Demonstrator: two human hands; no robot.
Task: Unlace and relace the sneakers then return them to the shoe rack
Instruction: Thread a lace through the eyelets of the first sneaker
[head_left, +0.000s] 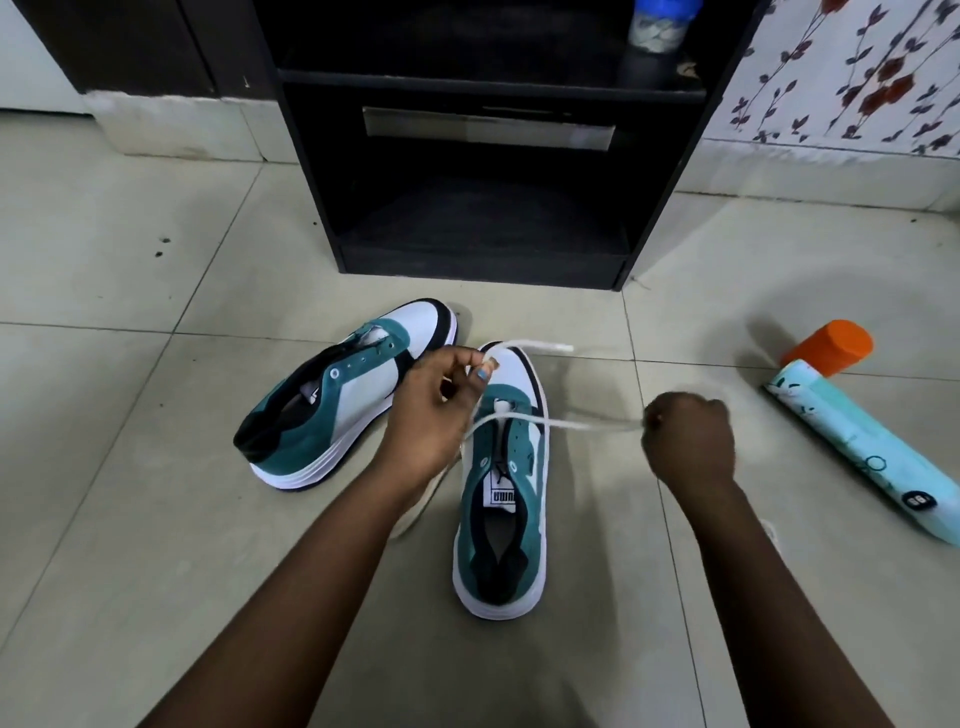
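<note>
Two teal, white and black sneakers lie on the tiled floor in front of a black shoe rack (483, 218). The left sneaker (332, 400) is tipped on its side with no lace showing. The right sneaker (506, 499) stands upright, toe towards the rack, with a white lace (566, 425) through its lowest eyelets. My left hand (431, 410) pinches one lace end above the toe, the tip sticking out to the right. My right hand (691, 436) is a fist gripping the other end, pulled taut to the right.
A light blue spray can with an orange cap (852, 441) lies on the floor at the right. A bottle (657, 36) stands on the rack's upper shelf. A floral-patterned wall runs at the back right, and a dark cabinet stands at the back left.
</note>
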